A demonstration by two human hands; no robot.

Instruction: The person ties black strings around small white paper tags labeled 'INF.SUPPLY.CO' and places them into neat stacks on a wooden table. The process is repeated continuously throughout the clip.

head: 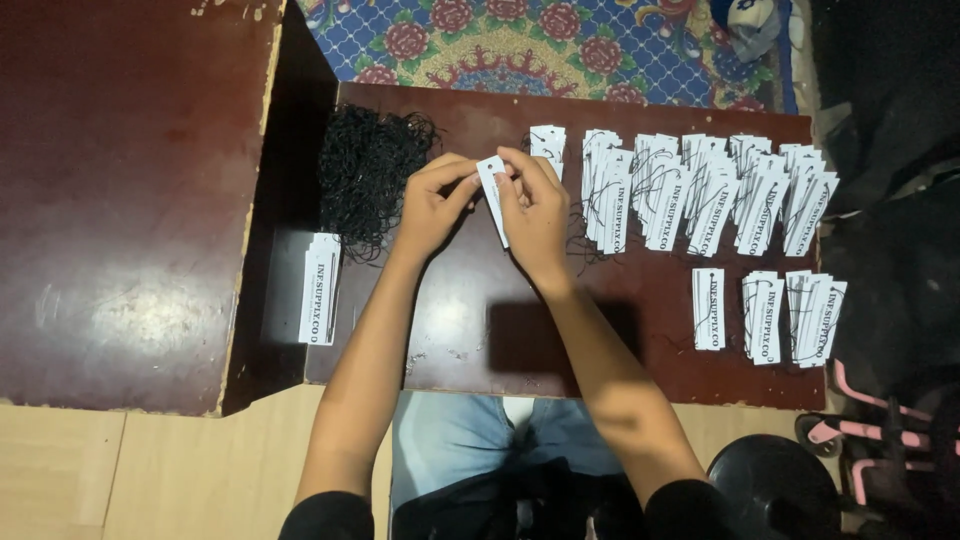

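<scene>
We have both hands up at the middle of the dark brown table, and the grip is tight: our left hand and our right hand meet over one white paper tag, fingertips pressed together on it from either side. The left pinches near the tag's top end, where a small punched hole shows; the right closes on its edge just beside that, and the tag hangs tilted between them, above the tabletop. Whether a thread is already in our fingers, we cannot tell. Just left of the left hand lies a tangled heap of black string loops, near the table's back left corner. Further left, on the lower ledge, sits a neat stack of plain white tags. To the right of our right hand, a long row of strung tags fans out along the back of the table, thin black threads showing across them, and below that row, near the right edge, a few smaller piles of strung tags lie apart. Beyond the table runs a floral rug, blue with red flowers. A black round stool stands at lower right.
</scene>
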